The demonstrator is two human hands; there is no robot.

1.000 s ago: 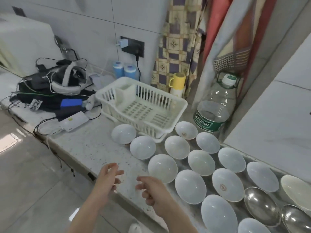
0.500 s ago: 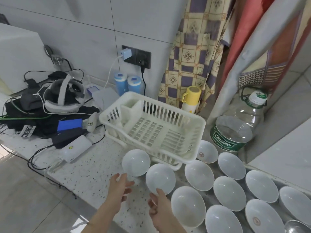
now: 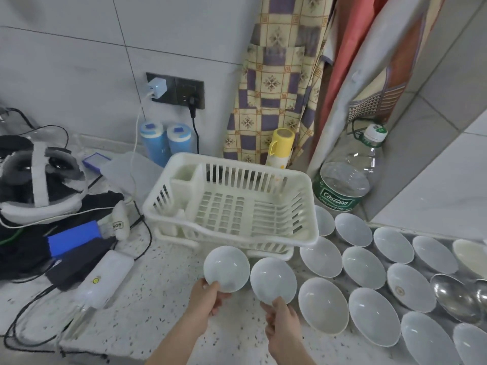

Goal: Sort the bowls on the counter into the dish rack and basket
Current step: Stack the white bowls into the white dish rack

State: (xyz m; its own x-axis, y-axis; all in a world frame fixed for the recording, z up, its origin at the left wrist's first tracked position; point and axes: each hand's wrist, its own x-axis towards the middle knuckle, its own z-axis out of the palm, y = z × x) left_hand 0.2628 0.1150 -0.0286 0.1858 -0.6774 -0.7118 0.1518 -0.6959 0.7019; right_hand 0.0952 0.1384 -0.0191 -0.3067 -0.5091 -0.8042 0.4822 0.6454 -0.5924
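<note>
Head cam view says we're barely started: the white dish rack (image 3: 232, 206) at mid-frame is empty. Left hand (image 3: 204, 299) has its fingers clamped on the rim of one white bowl (image 3: 226, 268), right hand (image 3: 280, 318) pinches the next bowl (image 3: 272, 280). Rows of other bowls (image 3: 322, 304) sit on the speckled tabletop (image 3: 147, 299) lower right, plus steel ones (image 3: 457, 297). Can't spot any basket.

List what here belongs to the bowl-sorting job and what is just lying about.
Job: left hand and right hand, each gripping a white bowl; dish rack; remaining bowls.

Lying about: headset, water bottle, yellow cup, charger.
</note>
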